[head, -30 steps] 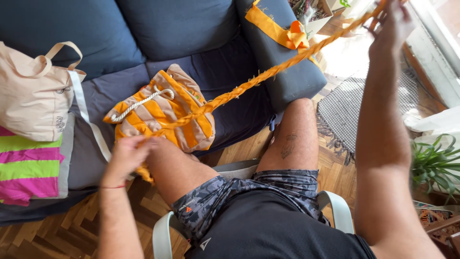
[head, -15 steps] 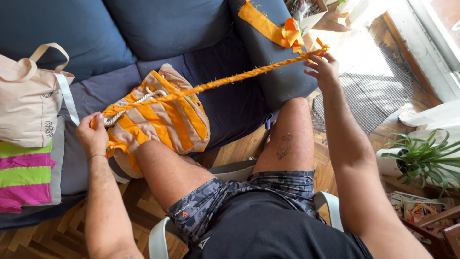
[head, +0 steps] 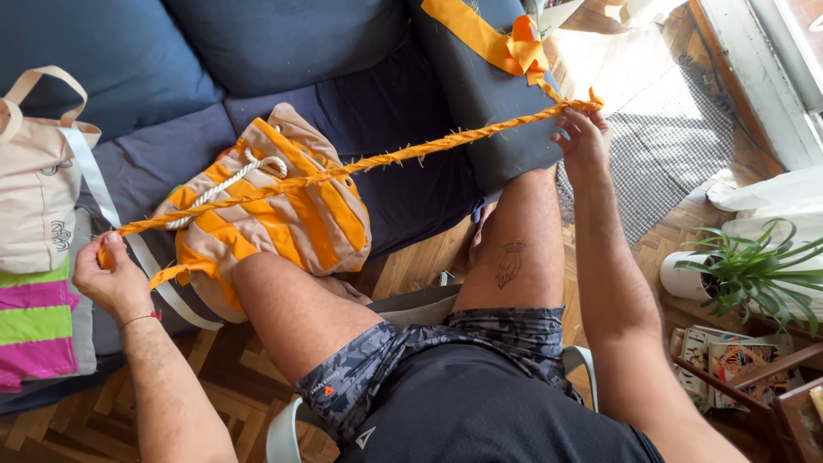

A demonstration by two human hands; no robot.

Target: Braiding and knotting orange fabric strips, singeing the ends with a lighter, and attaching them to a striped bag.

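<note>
Twisted orange fabric strip (head: 377,161) runs taut between the two hands, crossing above the front edge of the dark blue sofa (head: 403,111) and over the striped drawstring bag. The left hand (head: 110,276) pinches one end near the sofa's front left, fingers closed on it, with a loose tail hanging below; the right hand (head: 581,135) grips the other end up by the sofa's right arm, fingertips closed around it. Holding the ends well apart appears to keep the twist from unwinding and the length straight.

An orange-and-beige striped drawstring bag (head: 274,214) lies on the seat cushion at the front edge, partly against the person's left knee, its white cord (head: 225,182) just under the strip. A beige tote bag (head: 36,180) stands at the sofa's left end above a pink and green striped cloth (head: 34,321). A flat orange ribbon (head: 489,39) lies tied across the sofa's right arm. A potted plant (head: 744,273) stands on the wooden floor to the right.
</note>
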